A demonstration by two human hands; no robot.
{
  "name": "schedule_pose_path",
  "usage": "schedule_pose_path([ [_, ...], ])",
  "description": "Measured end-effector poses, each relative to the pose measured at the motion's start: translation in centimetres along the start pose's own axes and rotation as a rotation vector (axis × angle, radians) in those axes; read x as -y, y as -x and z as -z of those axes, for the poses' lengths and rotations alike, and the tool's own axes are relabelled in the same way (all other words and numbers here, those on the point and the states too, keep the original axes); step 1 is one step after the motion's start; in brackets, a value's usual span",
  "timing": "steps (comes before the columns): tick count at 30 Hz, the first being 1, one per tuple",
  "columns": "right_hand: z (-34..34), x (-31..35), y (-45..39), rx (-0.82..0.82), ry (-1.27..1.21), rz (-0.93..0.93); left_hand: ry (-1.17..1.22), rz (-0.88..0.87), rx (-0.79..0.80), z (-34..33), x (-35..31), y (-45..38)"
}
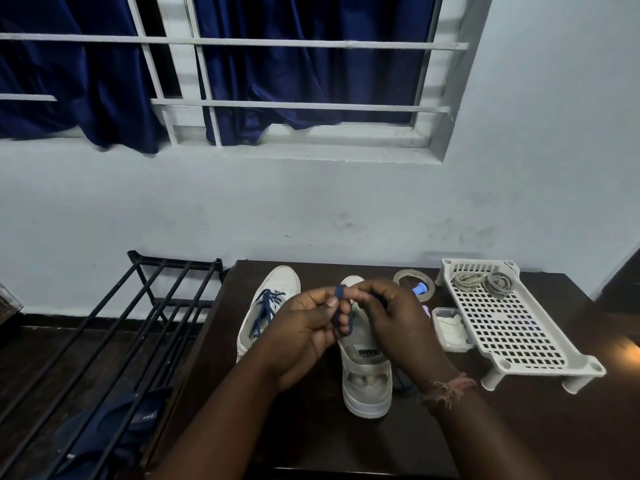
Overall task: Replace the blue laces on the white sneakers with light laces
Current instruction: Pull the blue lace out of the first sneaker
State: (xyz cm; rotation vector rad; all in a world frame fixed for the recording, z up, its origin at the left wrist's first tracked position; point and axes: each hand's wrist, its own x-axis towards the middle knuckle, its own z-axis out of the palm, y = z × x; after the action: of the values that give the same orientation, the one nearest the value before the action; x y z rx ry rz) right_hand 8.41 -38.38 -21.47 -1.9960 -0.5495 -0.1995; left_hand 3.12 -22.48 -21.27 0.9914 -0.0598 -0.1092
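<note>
Two white sneakers stand on the dark table (311, 438), heels toward me. The left sneaker (273, 289) still carries its blue lace (266, 306) in the eyelets. Over the right sneaker (367, 375) both my hands work a loose blue lace (341, 315). My left hand (304, 330) has the lace wound round its fingers and pinches it with the thumb. My right hand (394, 320) pinches the same lace from the right. Part of that lace trails down on the table by my right wrist. Two coils of light laces (485, 282) lie in a white perforated tray (512, 327) at the right.
A roll of tape (414, 275) with a blue object in it sits behind my right hand. A small clear box (452, 329) lies next to the tray. Left of the table stands a black metal rack (138, 323) with a blue slipper (114, 431) under it. The wall runs behind.
</note>
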Motion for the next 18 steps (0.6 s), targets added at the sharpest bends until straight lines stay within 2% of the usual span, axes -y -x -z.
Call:
schedule_pose_path([
  [4,-1.4,-0.1,0.9,0.135,0.223,0.15,0.225,-0.087,-0.118,0.5,-0.7,-0.6],
  [7,-2.2,0.2,1.4,0.211,0.348,0.236,0.204,-0.153,-0.207,1.0,-0.8,-0.8],
  [10,-1.9,0.7,1.4,0.211,0.437,0.299,-0.047,-0.179,-0.276,1.1,-0.3,-0.9],
  [13,-0.9,1.4,1.0,0.187,0.489,0.348,-0.433,-0.175,-0.296,1.1,0.5,-0.8],
  [15,-0.3,1.5,0.7,0.113,0.537,0.381,-0.674,-0.196,-0.241,1.2,0.7,-0.6],
  [18,0.7,1.3,0.2,0.033,0.6,0.392,-0.788,-0.208,-0.125,1.1,0.6,-0.5],
])
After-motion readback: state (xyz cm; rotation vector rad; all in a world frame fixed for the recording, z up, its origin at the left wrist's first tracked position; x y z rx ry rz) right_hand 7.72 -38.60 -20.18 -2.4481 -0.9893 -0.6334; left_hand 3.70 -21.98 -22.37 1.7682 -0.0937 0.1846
